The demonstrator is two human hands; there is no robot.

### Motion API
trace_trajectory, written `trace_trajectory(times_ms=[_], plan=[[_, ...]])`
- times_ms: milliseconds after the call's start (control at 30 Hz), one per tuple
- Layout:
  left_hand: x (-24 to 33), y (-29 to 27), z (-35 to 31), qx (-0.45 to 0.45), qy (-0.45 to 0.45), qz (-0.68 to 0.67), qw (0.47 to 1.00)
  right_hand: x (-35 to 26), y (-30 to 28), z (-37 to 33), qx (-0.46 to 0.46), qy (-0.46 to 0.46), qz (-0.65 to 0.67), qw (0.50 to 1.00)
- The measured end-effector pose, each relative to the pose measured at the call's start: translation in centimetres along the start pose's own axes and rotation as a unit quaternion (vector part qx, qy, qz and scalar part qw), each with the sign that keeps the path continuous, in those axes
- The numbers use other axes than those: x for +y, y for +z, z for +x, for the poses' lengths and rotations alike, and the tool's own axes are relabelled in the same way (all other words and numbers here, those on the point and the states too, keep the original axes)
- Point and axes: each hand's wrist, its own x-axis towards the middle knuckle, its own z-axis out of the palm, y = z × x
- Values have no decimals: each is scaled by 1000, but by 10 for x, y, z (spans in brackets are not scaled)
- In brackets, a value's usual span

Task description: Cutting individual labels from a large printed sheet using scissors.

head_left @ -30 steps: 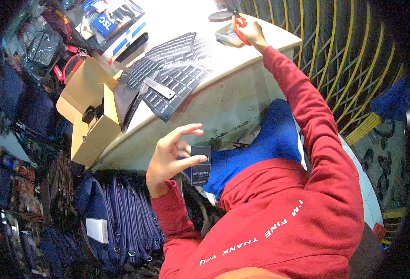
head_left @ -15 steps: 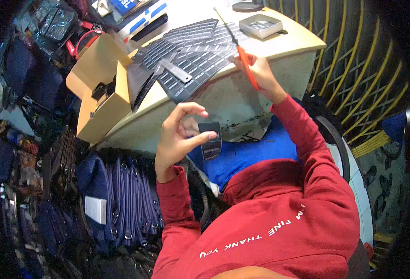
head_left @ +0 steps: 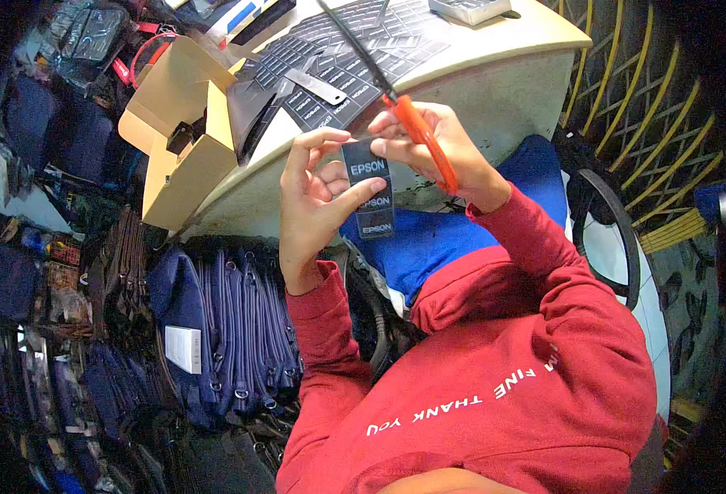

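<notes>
My left hand pinches a strip of black labels with pale lettering between thumb and fingers, in front of the table edge. The strip hangs downward, its lower end loose. My right hand is closed round orange-handled scissors, whose dark blades point up and away to the left, seen nearly edge-on. The thumb and fingertips of that hand also meet the top end of the strip. Past my hands, black printed label sheets overlap on the table, and a metal ruler lies across them.
An open cardboard box with dark items inside stands at the table's left edge. A small grey tray sits at the far side of the table. Stacked navy bags fill the lower left. Blue cloth covers my lap.
My right hand has come down and left with the scissors, its fingertips now at the strip's top. My left hand has lifted the strip, and its face now turns toward me.
</notes>
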Motion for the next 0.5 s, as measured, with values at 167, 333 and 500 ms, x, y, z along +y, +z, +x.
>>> trace_trajectory(times_ms=[167, 333, 500], plan=[[0, -7, -4, -63, 12, 61, 996, -2, 4, -2, 84, -15, 3, 996], [13, -14, -5, -42, 24, 128, 991, 1, 0, -3, 64, -41, -44, 996], [19, -37, -12, 44, 63, 174, 982, 20, -28, -16, -84, -41, -68, 993]])
